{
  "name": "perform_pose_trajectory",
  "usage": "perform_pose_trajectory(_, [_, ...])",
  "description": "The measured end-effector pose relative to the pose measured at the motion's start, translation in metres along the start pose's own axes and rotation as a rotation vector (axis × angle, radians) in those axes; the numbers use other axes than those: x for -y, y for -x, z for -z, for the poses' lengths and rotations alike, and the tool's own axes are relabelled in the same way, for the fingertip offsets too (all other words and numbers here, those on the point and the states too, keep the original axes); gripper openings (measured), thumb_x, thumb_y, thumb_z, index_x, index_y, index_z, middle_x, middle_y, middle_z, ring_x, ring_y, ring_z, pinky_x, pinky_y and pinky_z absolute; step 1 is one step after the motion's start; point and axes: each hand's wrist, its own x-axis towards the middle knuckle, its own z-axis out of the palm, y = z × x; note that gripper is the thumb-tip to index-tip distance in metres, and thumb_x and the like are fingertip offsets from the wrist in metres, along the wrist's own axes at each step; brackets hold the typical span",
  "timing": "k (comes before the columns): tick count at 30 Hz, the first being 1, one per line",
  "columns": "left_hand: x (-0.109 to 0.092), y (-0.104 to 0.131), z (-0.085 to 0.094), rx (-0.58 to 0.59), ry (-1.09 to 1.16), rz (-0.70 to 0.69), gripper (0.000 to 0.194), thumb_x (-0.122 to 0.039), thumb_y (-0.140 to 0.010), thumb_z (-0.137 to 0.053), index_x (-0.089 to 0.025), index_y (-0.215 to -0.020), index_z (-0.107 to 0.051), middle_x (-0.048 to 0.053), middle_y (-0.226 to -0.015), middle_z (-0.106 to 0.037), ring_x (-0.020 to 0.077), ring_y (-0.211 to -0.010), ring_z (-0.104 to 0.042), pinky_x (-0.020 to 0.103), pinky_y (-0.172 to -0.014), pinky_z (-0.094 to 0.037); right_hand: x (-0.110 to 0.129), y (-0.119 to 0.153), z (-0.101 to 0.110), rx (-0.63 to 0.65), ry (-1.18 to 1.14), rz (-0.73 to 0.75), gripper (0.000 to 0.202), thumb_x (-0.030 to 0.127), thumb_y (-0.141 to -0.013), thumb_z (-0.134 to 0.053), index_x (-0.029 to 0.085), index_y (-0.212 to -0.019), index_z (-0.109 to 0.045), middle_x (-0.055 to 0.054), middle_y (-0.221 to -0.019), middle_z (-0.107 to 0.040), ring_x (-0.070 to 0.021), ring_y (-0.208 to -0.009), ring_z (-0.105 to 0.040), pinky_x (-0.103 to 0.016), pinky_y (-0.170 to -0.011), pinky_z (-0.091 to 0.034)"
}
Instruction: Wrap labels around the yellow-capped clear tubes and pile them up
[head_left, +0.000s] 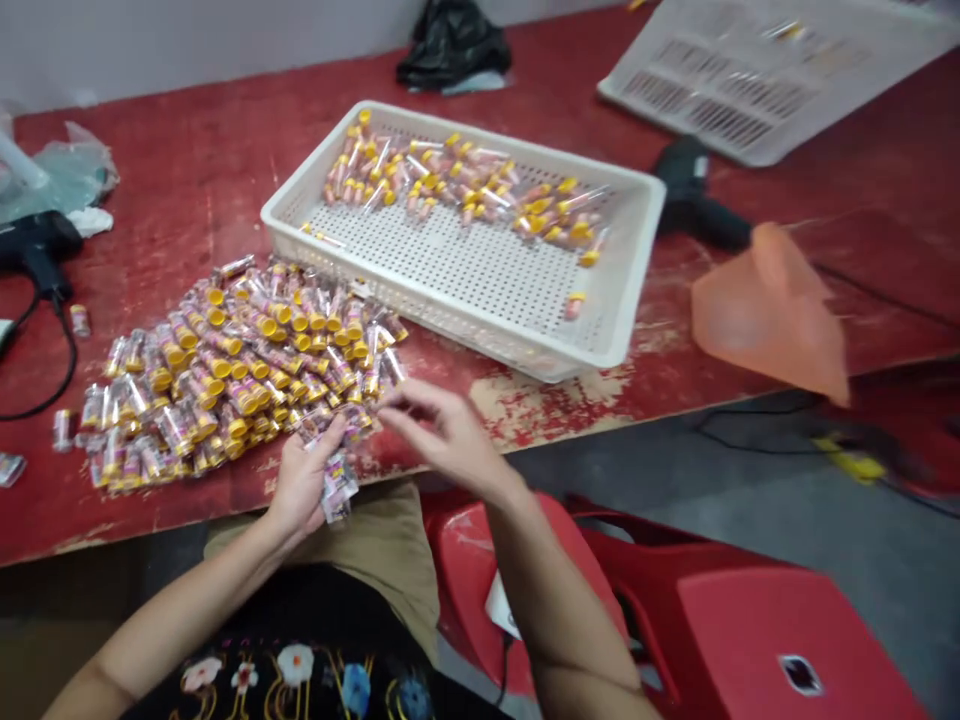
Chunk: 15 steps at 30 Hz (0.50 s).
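My left fingers (327,442) pinch slippery clear packets (340,486), best held lightly; my right fingers (425,393) curl close by, whether gripping anything I can't tell. Beyond, yellow-capped tubes (244,380) lie heaped on the bench (180,170), beside the white tray (450,268).

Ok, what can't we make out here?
- Head view: what, if anything, the right hand grips; blurred fingers.
- Head view: number of and print on the clear packets in the left hand; blur, small size.
- Head view: lower layers of the tube pile; upper tubes cover them.
- Head view: far basket's full extent; cut off by frame edge.
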Motion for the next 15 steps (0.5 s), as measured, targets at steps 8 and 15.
perform_pose_trajectory(8, [-0.007, 0.006, 0.01, 0.039, -0.174, 0.046, 0.05, -0.039, -0.049, -0.102, -0.012, -0.08, -0.074, -0.001, -0.063, -0.066, 0.0059, -0.048, -0.054, 0.017, -0.047, -0.043, -0.121, -0.178, 0.196, -0.598, 0.577, -0.415, 0.022, 0.025, -0.097, -0.062, 0.005, -0.102, -0.07, -0.013, -0.105, -0.07, -0.0169, -0.097, -0.067, -0.039, -0.097, -0.052])
perform_pose_trajectory(15, [0.001, 0.009, 0.021, 0.036, -0.2, 0.066, 0.042, -0.046, -0.067, -0.094, -0.012, -0.071, -0.069, 0.0, -0.064, -0.062, 0.0045, -0.05, -0.048, 0.016, -0.048, -0.038, -0.154, -0.219, 0.216, -0.685, 0.492, -0.083, 0.03, 0.03, -0.103, -0.055, 0.009, -0.086, -0.068, -0.009, -0.107, -0.069, -0.0127, -0.096, -0.066, -0.039, -0.095, -0.05])
